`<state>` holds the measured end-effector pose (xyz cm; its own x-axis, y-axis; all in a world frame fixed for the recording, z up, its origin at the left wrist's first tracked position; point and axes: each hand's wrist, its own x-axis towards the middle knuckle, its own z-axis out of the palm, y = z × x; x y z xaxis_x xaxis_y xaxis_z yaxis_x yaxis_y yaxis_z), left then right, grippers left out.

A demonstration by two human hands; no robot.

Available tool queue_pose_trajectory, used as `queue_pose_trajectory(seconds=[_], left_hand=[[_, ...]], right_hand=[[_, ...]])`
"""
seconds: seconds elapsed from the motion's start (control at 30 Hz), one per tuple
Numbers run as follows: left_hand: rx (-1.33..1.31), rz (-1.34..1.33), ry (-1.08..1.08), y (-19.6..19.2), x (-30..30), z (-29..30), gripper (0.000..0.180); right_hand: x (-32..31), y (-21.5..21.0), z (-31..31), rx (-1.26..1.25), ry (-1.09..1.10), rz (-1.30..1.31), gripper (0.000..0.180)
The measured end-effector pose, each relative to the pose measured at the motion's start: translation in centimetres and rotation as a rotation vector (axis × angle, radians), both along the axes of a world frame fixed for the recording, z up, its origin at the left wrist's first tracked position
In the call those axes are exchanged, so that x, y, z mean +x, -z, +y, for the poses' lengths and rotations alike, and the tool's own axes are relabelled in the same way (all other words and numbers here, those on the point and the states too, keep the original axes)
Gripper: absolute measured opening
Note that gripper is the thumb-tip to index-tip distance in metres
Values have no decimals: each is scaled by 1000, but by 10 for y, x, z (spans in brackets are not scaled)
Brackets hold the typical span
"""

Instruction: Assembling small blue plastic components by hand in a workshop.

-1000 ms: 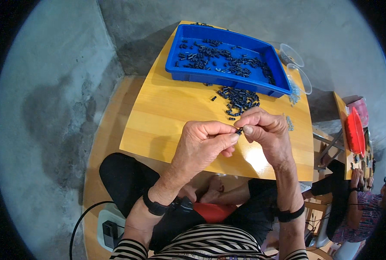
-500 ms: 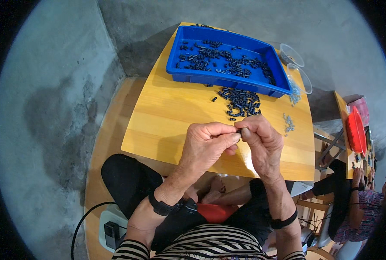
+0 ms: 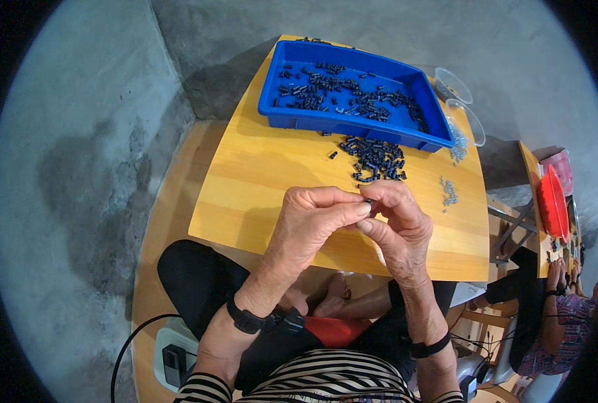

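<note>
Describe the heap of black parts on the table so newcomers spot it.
On the yellow table sits a blue tray. Along its near side lies the black heap, bunched on the wood, unlike the black pieces scattered inside the tray.

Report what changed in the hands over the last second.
The right hand moved left, its thumb dropping toward the body, away from the small black part. The left hand still pinches that part. The blue tray and pile of black parts stayed put.
</note>
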<state>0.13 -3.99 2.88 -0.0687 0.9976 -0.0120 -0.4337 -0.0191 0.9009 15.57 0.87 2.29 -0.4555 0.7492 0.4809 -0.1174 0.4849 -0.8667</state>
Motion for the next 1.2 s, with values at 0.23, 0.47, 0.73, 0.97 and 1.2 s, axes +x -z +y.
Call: queue_pose_trajectory(seconds=[0.23,0.47,0.73,0.97,1.2], left_hand=[[13,-8,53,4,-4,0,19],[19,32,95,6,-7,4,24],[-6,53,136,9,-5,5,16],[19,227,121,9,-4,5,10],[52,302,65,5,0,3,13]], right_hand=[[3,1,0,44,30,-35,37],[6,3,4,109,43,-63,36],[8,2,1,75,45,-99,37],[9,-1,0,232,84,-239,37],[11,-4,-1,223,98,-290,48]])
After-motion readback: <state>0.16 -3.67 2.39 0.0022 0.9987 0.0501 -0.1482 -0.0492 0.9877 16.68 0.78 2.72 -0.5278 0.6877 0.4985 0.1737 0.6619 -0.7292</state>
